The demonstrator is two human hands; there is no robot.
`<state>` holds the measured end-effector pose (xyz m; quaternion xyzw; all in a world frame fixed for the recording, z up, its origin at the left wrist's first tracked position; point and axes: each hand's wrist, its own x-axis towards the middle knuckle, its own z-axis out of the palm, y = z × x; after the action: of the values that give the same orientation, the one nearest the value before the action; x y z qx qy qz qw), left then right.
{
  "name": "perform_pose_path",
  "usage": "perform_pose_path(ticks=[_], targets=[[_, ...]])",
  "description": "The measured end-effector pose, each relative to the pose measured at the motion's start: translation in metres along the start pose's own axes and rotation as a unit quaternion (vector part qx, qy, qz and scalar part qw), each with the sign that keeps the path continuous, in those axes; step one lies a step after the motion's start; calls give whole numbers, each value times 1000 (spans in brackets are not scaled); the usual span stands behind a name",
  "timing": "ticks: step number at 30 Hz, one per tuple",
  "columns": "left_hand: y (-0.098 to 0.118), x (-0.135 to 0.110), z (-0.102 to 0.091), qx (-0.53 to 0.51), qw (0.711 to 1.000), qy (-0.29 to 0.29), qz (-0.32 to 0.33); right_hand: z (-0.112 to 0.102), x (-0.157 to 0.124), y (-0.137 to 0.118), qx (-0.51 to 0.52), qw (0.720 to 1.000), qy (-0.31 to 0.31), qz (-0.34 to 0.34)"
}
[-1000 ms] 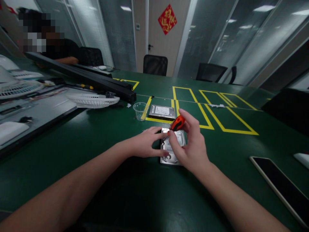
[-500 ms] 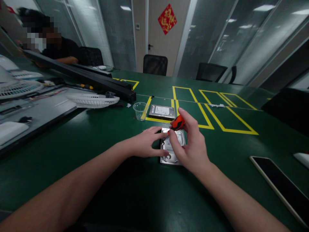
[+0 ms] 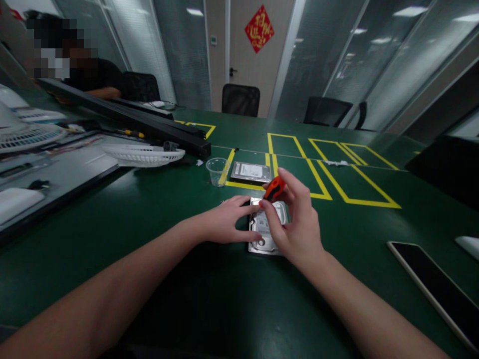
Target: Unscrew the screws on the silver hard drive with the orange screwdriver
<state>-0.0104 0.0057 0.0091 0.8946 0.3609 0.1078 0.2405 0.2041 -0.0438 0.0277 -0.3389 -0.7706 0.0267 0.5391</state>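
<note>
A silver hard drive (image 3: 265, 228) lies flat on the green table, partly covered by both hands. Across its left side rests my left hand (image 3: 228, 219), open, with thumb and fingers stretched apart and touching the drive's top. My right hand (image 3: 297, 219) is closed around a red and black screwdriver (image 3: 275, 188), which it holds tilted over the drive's upper part. The fingers hide the screwdriver's tip, so its contact with a screw cannot be made out. Just beyond is a second hard drive (image 3: 251, 172), lying label up inside a yellow tape outline.
A clear plastic cup (image 3: 218, 173) stands left of the second drive. Fan parts (image 3: 144, 154) and long black bars (image 3: 149, 122) occupy the left side. At the right lies a phone (image 3: 434, 289). Another person (image 3: 101, 77) sits at the far left, and yellow tape outlines (image 3: 370, 202) mark the table.
The screwdriver handle has turned slightly and stands a bit steeper, with my right fingers shifted on it. My left hand and the drive have stayed in place.
</note>
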Motion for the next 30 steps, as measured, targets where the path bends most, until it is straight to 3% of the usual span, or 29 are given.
perform_pose_path(ticks=[4, 11, 23, 30], targets=[[-1, 0, 1, -2, 1000, 9, 16, 1, -3, 2, 23, 1000, -7, 13], [-5, 1, 3, -3, 1000, 12, 15, -3, 3, 0, -22, 1000, 6, -10], [-2, 1, 1, -10, 1000, 12, 22, 0, -1, 2, 30, 999, -10, 42], [-5, 0, 2, -5, 1000, 16, 22, -2, 2, 2, -32, 999, 29, 20]])
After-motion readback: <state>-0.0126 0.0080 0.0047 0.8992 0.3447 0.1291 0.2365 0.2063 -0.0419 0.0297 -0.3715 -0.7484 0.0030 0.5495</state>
